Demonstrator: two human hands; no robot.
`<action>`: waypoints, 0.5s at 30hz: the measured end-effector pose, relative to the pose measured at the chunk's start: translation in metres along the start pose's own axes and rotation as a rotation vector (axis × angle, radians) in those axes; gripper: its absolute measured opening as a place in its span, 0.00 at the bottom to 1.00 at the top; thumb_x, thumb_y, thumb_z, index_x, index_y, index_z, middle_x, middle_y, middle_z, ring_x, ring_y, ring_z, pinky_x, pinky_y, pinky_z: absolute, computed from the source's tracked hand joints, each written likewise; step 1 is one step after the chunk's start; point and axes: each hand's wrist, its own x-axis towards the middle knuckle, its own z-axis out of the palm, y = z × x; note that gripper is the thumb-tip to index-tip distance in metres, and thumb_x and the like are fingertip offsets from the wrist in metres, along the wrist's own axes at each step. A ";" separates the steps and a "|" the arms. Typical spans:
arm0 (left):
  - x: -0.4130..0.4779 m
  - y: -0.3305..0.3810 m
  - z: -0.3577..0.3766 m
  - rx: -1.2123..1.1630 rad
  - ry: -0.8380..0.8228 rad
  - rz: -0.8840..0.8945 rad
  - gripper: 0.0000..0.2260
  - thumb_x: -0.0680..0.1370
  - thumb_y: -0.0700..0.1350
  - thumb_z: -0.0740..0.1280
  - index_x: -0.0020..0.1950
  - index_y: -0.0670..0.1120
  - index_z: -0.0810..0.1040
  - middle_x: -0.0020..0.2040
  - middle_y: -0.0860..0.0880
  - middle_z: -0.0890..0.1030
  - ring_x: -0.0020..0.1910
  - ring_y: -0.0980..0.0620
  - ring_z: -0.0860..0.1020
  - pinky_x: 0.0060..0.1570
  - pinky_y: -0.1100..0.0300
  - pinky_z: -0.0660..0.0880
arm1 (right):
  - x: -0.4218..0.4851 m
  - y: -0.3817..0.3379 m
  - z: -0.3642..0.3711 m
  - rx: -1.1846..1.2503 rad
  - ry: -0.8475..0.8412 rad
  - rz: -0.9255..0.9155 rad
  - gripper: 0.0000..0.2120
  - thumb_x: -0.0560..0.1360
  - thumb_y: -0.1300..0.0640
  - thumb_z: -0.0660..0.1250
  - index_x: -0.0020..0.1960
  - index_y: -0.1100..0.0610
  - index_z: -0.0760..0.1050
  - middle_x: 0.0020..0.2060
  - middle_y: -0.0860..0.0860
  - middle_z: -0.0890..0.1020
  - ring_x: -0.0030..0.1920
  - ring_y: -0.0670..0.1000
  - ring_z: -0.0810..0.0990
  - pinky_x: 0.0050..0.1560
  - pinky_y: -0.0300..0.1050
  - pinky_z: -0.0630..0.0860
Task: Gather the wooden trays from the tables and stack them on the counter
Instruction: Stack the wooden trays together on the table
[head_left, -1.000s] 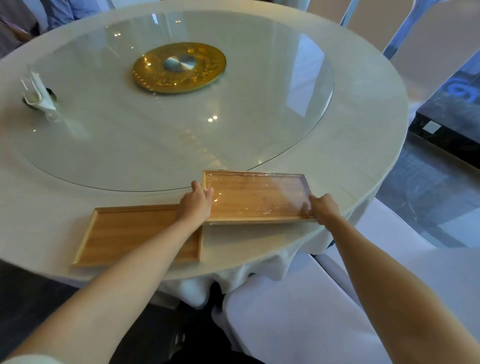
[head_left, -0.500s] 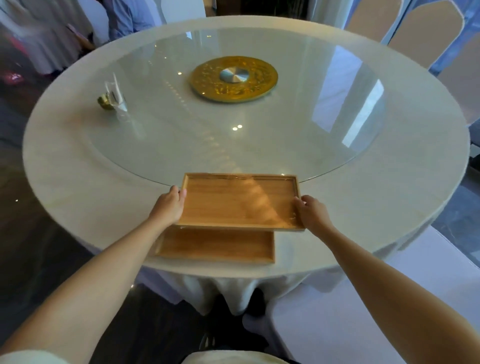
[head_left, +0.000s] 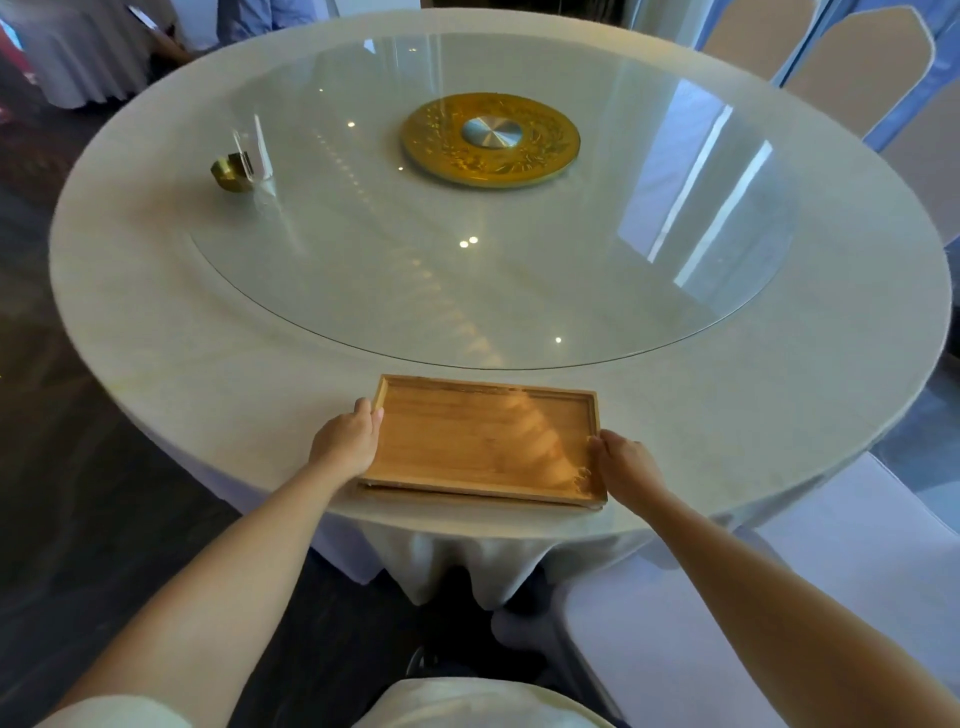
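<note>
A rectangular wooden tray (head_left: 478, 441) lies at the near edge of the round white table (head_left: 208, 364). It rests on top of a second wooden tray (head_left: 582, 504), of which only a thin strip shows along the front edge. My left hand (head_left: 345, 441) grips the top tray's left short side. My right hand (head_left: 626, 467) holds its right short side. Both arms reach in from the bottom of the view.
A glass turntable (head_left: 519, 218) with a gold centre disc (head_left: 491, 137) covers the table's middle. A small brass holder with a napkin (head_left: 234, 169) stands at the left. White-covered chairs (head_left: 753, 597) stand at the right. People stand beyond the table at the far left.
The tray in my hands has moved left and toward me, from beside the second tray to lying on top of it. The second tray is now almost fully covered.
</note>
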 end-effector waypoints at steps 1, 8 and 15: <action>0.000 0.000 0.001 0.004 0.002 0.008 0.18 0.83 0.48 0.46 0.59 0.36 0.67 0.49 0.36 0.81 0.44 0.38 0.78 0.37 0.54 0.66 | 0.000 -0.001 0.000 -0.007 0.003 0.004 0.15 0.81 0.55 0.48 0.42 0.60 0.68 0.39 0.58 0.77 0.40 0.56 0.74 0.40 0.44 0.66; -0.003 0.000 0.002 0.008 0.013 0.015 0.18 0.82 0.48 0.46 0.60 0.37 0.66 0.49 0.36 0.82 0.47 0.37 0.80 0.41 0.50 0.74 | -0.003 0.000 0.004 -0.028 0.015 0.018 0.14 0.81 0.55 0.48 0.43 0.59 0.67 0.46 0.65 0.81 0.43 0.60 0.76 0.41 0.46 0.66; 0.002 -0.006 0.007 -0.333 -0.135 -0.196 0.24 0.81 0.55 0.48 0.71 0.41 0.64 0.66 0.37 0.74 0.64 0.38 0.73 0.59 0.49 0.70 | -0.005 0.001 0.010 0.264 -0.048 0.107 0.17 0.81 0.51 0.49 0.49 0.58 0.73 0.40 0.54 0.77 0.45 0.56 0.74 0.45 0.44 0.67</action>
